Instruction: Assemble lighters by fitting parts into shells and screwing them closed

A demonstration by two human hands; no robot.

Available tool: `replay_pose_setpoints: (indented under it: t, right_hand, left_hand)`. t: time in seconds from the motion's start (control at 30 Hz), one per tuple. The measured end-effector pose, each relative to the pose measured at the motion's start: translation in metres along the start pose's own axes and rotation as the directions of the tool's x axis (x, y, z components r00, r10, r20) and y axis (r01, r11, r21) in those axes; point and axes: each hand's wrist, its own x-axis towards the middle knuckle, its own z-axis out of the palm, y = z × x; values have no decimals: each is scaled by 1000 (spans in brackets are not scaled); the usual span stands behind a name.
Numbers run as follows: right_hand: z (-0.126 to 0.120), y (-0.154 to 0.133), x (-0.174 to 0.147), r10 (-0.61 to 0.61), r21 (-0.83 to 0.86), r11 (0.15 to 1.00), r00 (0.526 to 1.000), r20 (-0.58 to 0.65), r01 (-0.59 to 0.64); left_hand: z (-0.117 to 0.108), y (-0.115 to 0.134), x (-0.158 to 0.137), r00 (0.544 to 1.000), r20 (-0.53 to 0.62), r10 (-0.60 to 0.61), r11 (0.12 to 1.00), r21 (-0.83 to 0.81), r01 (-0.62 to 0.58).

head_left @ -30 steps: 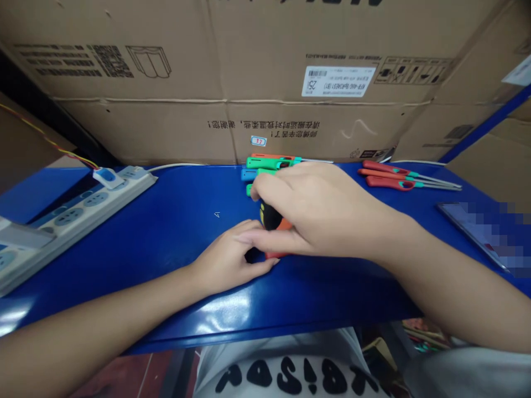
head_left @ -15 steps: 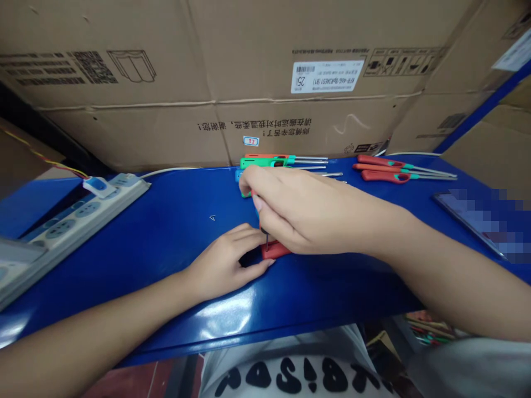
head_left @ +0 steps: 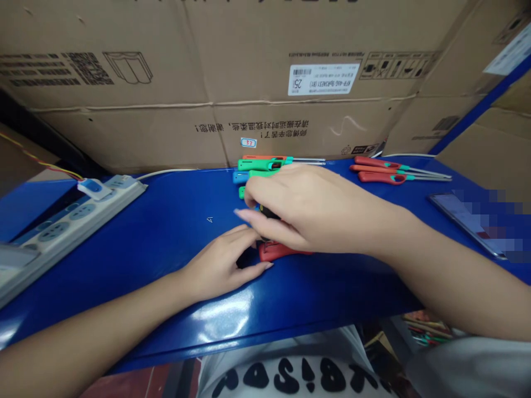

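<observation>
A red long-nosed lighter (head_left: 271,252) lies on the blue tabletop, its right end hidden under my right hand. My left hand (head_left: 226,260) keeps it in place, thumb on the near side and fingers at the far side of its handle end. Over the lighter, my right hand (head_left: 296,207) is closed around a screwdriver (head_left: 267,211) with a black and yellow handle; the thumb stands out along it. The screwdriver's tip is hidden. Small silver screws (head_left: 209,219) lie left of my hands.
Behind my right hand are several lighters, including a green lighter (head_left: 257,165) and a blue lighter (head_left: 239,177). Red lighters (head_left: 379,177) lie further right, near a phone (head_left: 467,224). A power strip (head_left: 70,218) runs along the left. A cardboard sheet (head_left: 166,132) stands at the back.
My right thumb has lifted and stretched to the left, and the screwdriver's shaft has gone out of sight. My left hand stays on the red lighter. The view has shifted slightly.
</observation>
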Motion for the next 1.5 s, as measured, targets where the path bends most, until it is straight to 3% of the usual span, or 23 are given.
replay_pose_setpoints:
  t: [0.17,0.37,0.5,0.73,0.97,1.33,1.5]
  right_hand:
    - [3,4,0,-82,-28,996,993,-84,80]
    - [0,5,0,-221,6,975,975,-25,221]
    - [3,8,-1,-149,-22,989,986,-70,148]
    - [4,12,-1,-169,-33,985,982,-84,167]
    - [1,6,-3,-182,29,982,981,-72,184]
    - [-2,1,-4,-58,23,998,998,-19,59]
    - [-3,3,-3,-87,44,995,996,-8,88]
  left_hand:
    - [-1,1,1,1000,-8,5,1000,0,-5]
    - [-3,2,2,1000,15,-5,1000,-26,5]
    - [-4,1,3,1000,-12,18,1000,3,-18]
    - [-3,-1,3,1000,16,27,1000,1,-27]
    - [-5,-1,4,999,41,23,999,-32,-22]
    - [-7,0,6,997,21,75,996,-57,-74]
    - [-6,0,6,998,31,55,998,-45,-53]
